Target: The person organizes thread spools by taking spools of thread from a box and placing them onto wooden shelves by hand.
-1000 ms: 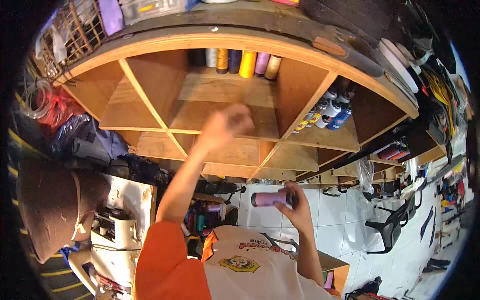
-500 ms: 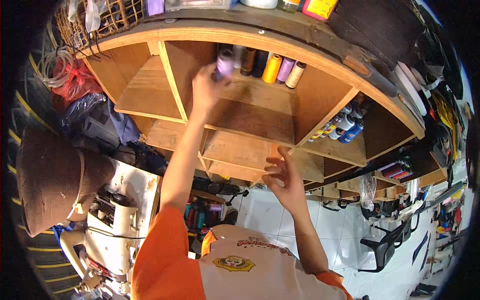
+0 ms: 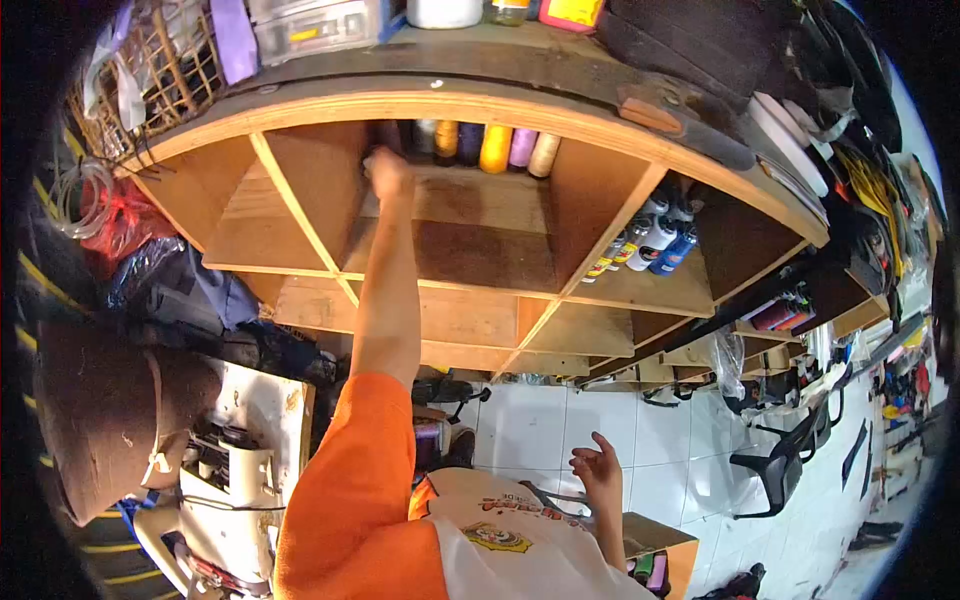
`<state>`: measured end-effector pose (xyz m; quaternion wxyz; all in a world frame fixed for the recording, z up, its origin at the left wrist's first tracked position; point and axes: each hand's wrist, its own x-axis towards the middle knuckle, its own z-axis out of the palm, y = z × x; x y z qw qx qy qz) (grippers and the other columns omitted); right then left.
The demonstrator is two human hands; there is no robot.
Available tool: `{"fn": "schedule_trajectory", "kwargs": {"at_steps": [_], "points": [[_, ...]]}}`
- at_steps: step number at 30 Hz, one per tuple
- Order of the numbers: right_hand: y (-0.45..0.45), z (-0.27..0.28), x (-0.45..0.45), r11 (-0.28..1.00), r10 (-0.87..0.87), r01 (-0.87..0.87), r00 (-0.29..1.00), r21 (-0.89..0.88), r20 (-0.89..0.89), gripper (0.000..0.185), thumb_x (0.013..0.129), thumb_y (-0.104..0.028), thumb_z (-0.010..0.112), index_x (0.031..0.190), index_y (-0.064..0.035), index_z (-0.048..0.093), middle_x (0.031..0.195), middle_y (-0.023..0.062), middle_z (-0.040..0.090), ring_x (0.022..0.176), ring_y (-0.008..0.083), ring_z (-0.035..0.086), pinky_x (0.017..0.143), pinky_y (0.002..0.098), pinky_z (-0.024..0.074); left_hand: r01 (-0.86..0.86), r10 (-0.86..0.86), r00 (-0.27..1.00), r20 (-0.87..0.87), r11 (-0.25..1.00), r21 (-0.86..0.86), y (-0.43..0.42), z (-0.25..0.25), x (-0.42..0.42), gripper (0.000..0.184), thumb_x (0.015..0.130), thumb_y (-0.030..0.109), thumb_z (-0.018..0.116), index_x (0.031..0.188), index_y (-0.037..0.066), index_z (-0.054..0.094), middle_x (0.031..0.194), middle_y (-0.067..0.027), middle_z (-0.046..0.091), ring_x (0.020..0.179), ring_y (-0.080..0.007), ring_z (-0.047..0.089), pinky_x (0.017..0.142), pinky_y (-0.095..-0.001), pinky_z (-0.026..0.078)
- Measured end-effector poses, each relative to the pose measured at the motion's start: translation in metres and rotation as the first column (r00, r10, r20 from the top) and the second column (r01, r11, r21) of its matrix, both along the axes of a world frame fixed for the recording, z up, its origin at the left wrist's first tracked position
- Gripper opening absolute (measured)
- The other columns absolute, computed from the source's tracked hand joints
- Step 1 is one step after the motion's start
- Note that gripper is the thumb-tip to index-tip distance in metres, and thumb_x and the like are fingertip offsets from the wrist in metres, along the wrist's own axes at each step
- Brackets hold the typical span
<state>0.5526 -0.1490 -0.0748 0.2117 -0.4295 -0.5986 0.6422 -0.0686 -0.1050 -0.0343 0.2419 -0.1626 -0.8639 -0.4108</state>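
My left hand (image 3: 390,175) reaches into the upper middle compartment of the wooden shelf (image 3: 400,105), close to its left wall. Its fingers are curled around something dark and shadowed that I cannot make out. To the right of it stands a row of thread spools: a grey one (image 3: 425,137), a golden-brown one (image 3: 446,140), a dark blue one (image 3: 469,145), a yellow one (image 3: 495,149), a lilac one (image 3: 521,148) and a beige one (image 3: 543,156). My right hand (image 3: 598,470) hangs low over the tiled floor, fingers apart, holding nothing.
Several small bottles (image 3: 655,240) stand in the compartment to the right. A wicker basket (image 3: 165,70) and a plastic case (image 3: 320,35) sit on the shelf top. At lower left is a sewing machine (image 3: 235,480); a cardboard box (image 3: 660,540) with spools stands at lower right.
My left hand, which held a lilac spool at the compartment's front, has gone deeper toward the left wall; that spool no longer shows clearly. My right hand has dropped away from the shelf.
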Motion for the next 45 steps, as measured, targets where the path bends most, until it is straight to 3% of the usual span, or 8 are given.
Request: {"fn": "schedule_trajectory", "kwargs": {"at_steps": [12,18,21,23,26,29,36,45], "points": [[-0.005,0.037,0.048,0.972,-0.225,0.229,0.972,0.058,-0.061,0.049,0.087,-0.008,0.063,0.131,0.0007,0.043,0.095,0.0100,0.063,0.086,0.0144,0.059,0.076,0.0264,0.0472,-0.102,0.139,0.985,0.104,0.948,-0.302,-0.005,0.007,-0.002,0.019,0.085,0.017,0.055,0.086,0.003,0.069,0.085,-0.0146,0.068,0.078,-0.0305,0.068,0.070,-0.0442,0.055],[-0.012,0.017,0.113,0.883,-0.455,0.447,0.890,0.144,0.030,0.037,0.088,-0.011,0.062,0.124,-0.0027,0.054,0.093,0.0042,0.065,0.079,0.0103,0.058,0.071,0.0247,0.0481,-0.222,-0.042,0.935,-0.351,0.703,-0.675,-0.031,-0.052,-0.077,0.040,0.085,0.046,0.055,0.069,0.011,0.067,0.061,-0.0048,0.060,0.051,-0.0200,0.057,0.045,-0.0354,0.044],[-0.028,-0.001,0.192,0.768,-0.629,0.606,0.774,0.207,0.067,0.033,0.089,-0.009,0.057,0.120,0.0023,0.054,0.096,0.0080,0.065,0.086,0.0126,0.060,0.072,0.0254,0.0484,-0.345,-0.006,0.844,-0.536,0.759,-0.552,-0.047,-0.012,-0.023,0.046,0.080,0.055,0.062,0.074,0.010,0.071,0.060,-0.0074,0.064,0.048,-0.0242,0.061,0.040,-0.0374,0.045],[-0.049,-0.010,0.243,0.543,-0.837,0.834,0.547,0.101,-0.022,0.029,0.087,-0.019,0.061,0.109,0.0005,0.061,0.086,0.0060,0.066,0.074,0.0112,0.061,0.064,0.0248,0.0484,0.133,-0.177,0.942,-0.287,0.977,-0.167,-0.058,0.057,0.177,0.035,0.084,0.041,0.064,0.089,0.008,0.073,0.081,-0.0124,0.071,0.062,-0.0256,0.066,0.051,-0.0358,0.050],[-0.108,-0.042,0.324,0.261,-0.962,0.953,0.244,0.153,0.124,0.032,0.086,-0.017,0.061,0.111,0.0006,0.060,0.090,0.0079,0.066,0.076,0.0128,0.062,0.065,0.0249,0.0488,0.460,-0.526,0.796,-0.300,0.847,-0.266,-0.071,-0.003,0.268,0.022,0.086,0.019,0.065,0.094,-0.001,0.069,0.088,-0.0111,0.070,0.064,-0.0203,0.064,0.056,-0.0323,0.050],[-0.161,-0.094,0.389,0.160,-0.931,0.911,0.011,0.380,0.365,0.044,0.076,-0.019,0.064,0.113,0.0031,0.060,0.102,0.0184,0.066,0.092,0.0273,0.065,0.083,0.0332,0.0498,0.807,-0.628,0.358,0.691,0.580,0.109,-0.088,-0.036,0.430,0.021,0.086,0.013,0.066,0.101,-0.001,0.064,0.090,-0.0073,0.066,0.071,-0.0123,0.060,0.054,-0.0245,0.046],[-0.188,-0.158,0.451,0.429,-0.813,0.520,-0.135,0.739,0.566,0.061,0.064,-0.020,0.072,0.119,-0.0012,0.053,0.113,0.0242,0.054,0.107,0.0396,0.051,0.093,0.0445,0.0422,0.931,-0.657,-0.363,0.661,-0.271,0.243,-0.128,-0.019,0.614,0.028,0.085,0.007,0.064,0.112,0.001,0.060,0.047,-0.0016,0.046,0.043,-0.0038,0.042,0.046,-0.0207,0.034],[-0.181,-0.117,0.436,0.518,-0.799,0.537,0.026,0.666,0.600,0.042,0.063,-0.029,0.073,0.093,-0.0013,0.066,0.095,0.0201,0.064,0.087,0.0340,0.061,0.076,0.0403,0.0496,0.877,-0.516,-0.475,0.713,-0.212,0.431,-0.127,-0.018,0.656,0.029,0.087,0.007,0.061,0.115,0.001,0.058,0.058,-0.0005,0.056,0.050,-0.0052,0.053,0.048,-0.0199,0.041]]}}
